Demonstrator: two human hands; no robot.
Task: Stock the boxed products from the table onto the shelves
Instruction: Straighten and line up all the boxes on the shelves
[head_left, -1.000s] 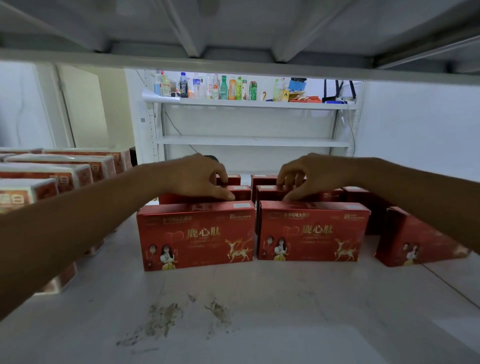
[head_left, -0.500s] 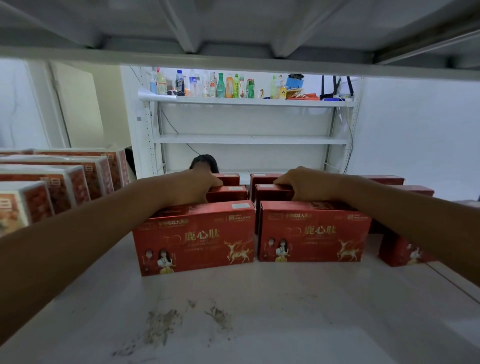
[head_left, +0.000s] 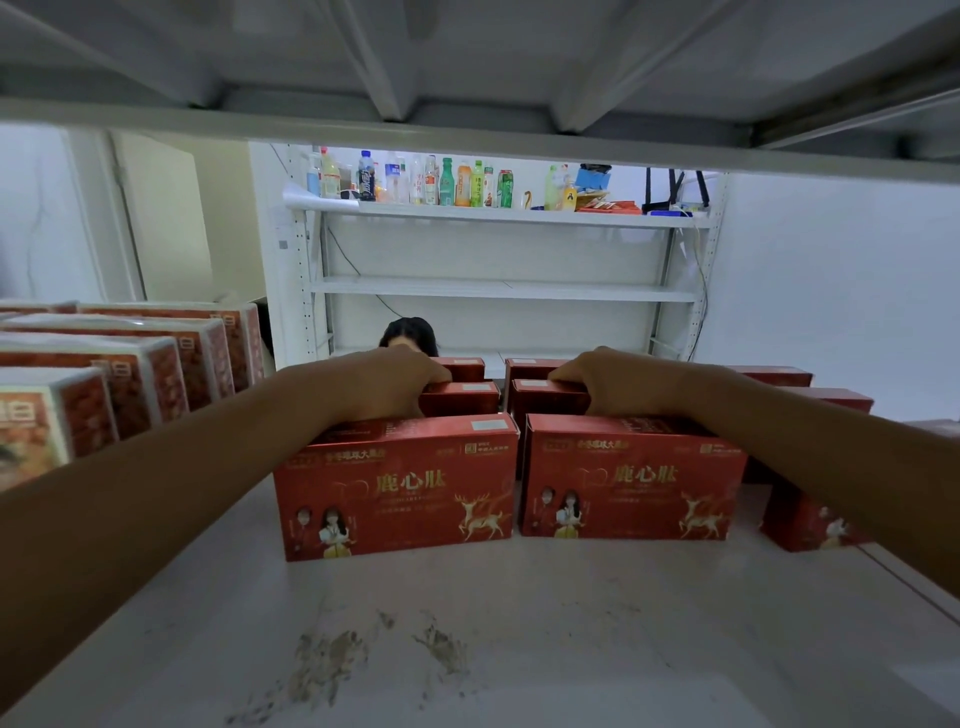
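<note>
I reach into a white shelf (head_left: 519, 613) holding rows of red boxes with a gold deer print. Two stand at the front: a left one (head_left: 395, 493) and a right one (head_left: 631, 483). My left hand (head_left: 379, 382) passes over the left front box, fingers curled on the top of the second-row box (head_left: 462, 399). My right hand (head_left: 618, 382) mirrors it, fingers curled on the second-row box (head_left: 545, 400) behind the right front box. More red boxes (head_left: 530, 366) stand in a third row behind.
White-and-red boxes (head_left: 130, 374) line the shelf's left side. Further red boxes (head_left: 810, 519) stand at the right. The shelf above (head_left: 467, 130) hangs low overhead. Beyond, a person's head (head_left: 410, 335) shows, and a white rack with bottles (head_left: 441, 184).
Both hands have slid farther back, from the rear edge of the front boxes onto the second-row boxes. The view has moved closer into the shelf.
</note>
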